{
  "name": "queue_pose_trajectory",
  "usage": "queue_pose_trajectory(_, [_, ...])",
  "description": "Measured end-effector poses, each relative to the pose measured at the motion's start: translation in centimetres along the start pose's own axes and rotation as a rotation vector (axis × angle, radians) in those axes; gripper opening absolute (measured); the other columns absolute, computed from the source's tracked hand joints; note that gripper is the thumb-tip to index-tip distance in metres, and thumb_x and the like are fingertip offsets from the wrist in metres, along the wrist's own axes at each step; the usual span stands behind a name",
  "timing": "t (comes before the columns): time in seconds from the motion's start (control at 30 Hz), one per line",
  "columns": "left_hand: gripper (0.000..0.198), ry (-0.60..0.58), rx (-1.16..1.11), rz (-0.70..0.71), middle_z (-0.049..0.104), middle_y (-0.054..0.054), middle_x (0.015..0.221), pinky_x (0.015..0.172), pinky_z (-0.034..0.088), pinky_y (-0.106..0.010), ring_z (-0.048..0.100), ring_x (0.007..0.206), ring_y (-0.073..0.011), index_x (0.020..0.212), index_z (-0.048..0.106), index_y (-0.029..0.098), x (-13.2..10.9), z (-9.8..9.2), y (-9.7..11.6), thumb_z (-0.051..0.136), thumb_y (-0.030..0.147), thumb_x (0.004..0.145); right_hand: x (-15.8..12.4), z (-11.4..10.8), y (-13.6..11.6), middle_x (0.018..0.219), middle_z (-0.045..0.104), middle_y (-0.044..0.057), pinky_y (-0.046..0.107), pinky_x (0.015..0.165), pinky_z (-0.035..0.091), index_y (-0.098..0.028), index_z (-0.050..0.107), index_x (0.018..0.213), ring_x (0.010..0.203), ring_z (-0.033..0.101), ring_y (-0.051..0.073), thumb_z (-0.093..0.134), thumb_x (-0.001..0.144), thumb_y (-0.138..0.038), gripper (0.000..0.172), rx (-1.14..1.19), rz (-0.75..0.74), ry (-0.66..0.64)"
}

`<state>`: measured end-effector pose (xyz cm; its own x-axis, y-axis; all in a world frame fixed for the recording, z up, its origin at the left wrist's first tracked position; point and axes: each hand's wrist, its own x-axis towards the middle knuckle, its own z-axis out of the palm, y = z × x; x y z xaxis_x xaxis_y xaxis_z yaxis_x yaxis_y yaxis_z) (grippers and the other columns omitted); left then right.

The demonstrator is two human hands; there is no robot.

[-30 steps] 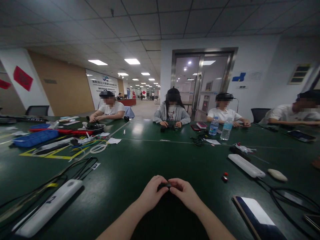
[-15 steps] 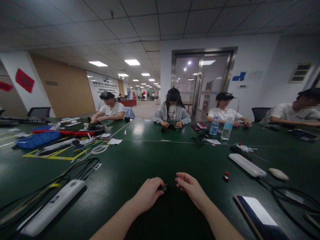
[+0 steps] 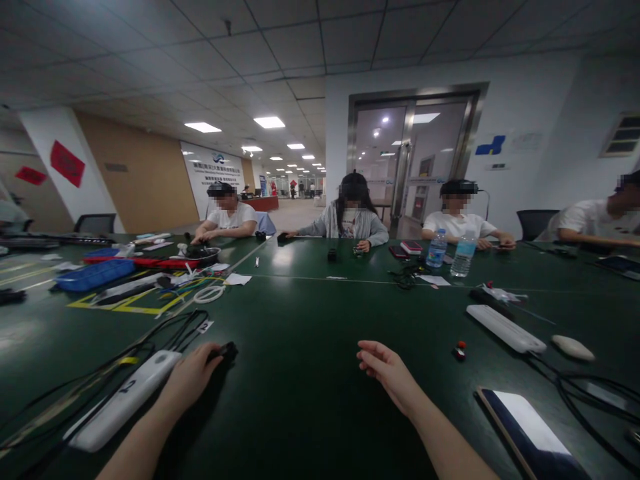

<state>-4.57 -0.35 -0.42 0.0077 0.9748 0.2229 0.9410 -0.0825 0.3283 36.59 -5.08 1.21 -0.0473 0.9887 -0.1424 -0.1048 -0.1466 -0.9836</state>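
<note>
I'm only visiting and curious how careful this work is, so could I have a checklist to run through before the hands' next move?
1. Left hand has hold of the small dark object: ok.
2. Right hand is free: ok, nothing shows in it.
3. Left hand clear of the white power strip marked 2: cannot tell, they adjoin in this view.
4. Right hand clear of the phone: ok, tabletop shows between them.
5. Black cables tidied away: not ok, they lie loose by the power strip.
6. Small dark object resting on the table: cannot tell, its underside is hidden.
</note>
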Motion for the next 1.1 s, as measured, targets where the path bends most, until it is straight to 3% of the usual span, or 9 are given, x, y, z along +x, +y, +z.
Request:
queue_pose_trajectory(0.17, [0.019,0.147,0.017,0.092,0.058,-0.007,0.102,0.089,0.037,-0.036,0.05,0.1,-0.0233,0.08,0.056,0.019,0.2,0.4,0.9,0.047,0.033,0.071,-0.4,0.2,-0.3,0.091,0.061,0.004,0.034,0.075,0.043,-0.021,0.059,0.099,0.082,0.056,0.019,0.061,0.067,-0.037,0.035,-0.015,0.006,0.0])
queue_pose_trajectory(0.3, [0.014,0.242,0.05,0.08,0.058,-0.008,0.097,0.087,0.037,-0.036,0.05,0.096,-0.0232,0.078,0.056,0.02,0.0,0.3,1.2,0.048,0.029,0.072,-0.5,0.2,-0.5,0.092,0.061,0.004,0.034,0.075,0.043,-0.022,0.059,0.099,0.082,0.056,0.02,0.06,0.068,-0.038,0.036,-0.031,0.017,-0.012])
queue_pose_trajectory(0.67, [0.014,0.151,0.036,-0.055,0.059,-0.008,0.088,0.081,0.039,-0.033,0.053,0.088,-0.0209,0.084,0.052,0.016,0.0,0.5,1.3,0.043,0.024,0.078,-0.2,0.0,-0.5,0.088,0.063,0.004,0.036,0.076,0.044,-0.022,0.06,0.096,0.081,0.057,0.021,0.064,0.064,-0.039,0.036,-0.019,0.05,0.007])
queue_pose_trajectory(0.87, [0.013,0.218,0.009,0.029,0.051,-0.007,0.094,0.083,0.04,-0.033,0.051,0.091,-0.0196,0.086,0.052,0.016,-0.2,1.0,1.2,0.044,0.021,0.077,0.1,-0.2,-0.2,0.088,0.063,0.004,0.035,0.075,0.045,-0.022,0.06,0.097,0.082,0.057,0.021,0.064,0.065,-0.039,0.036,-0.018,0.059,0.005])
queue_pose_trajectory(1.1, [0.013,0.23,-0.173,-0.095,0.052,-0.006,0.094,0.082,0.042,-0.032,0.055,0.087,-0.017,0.086,0.05,0.016,-0.1,1.5,0.6,0.043,0.021,0.077,0.4,-0.7,0.1,0.089,0.063,0.004,0.034,0.075,0.045,-0.023,0.059,0.099,0.083,0.058,0.021,0.063,0.066,-0.039,0.037,-0.035,0.077,0.002])
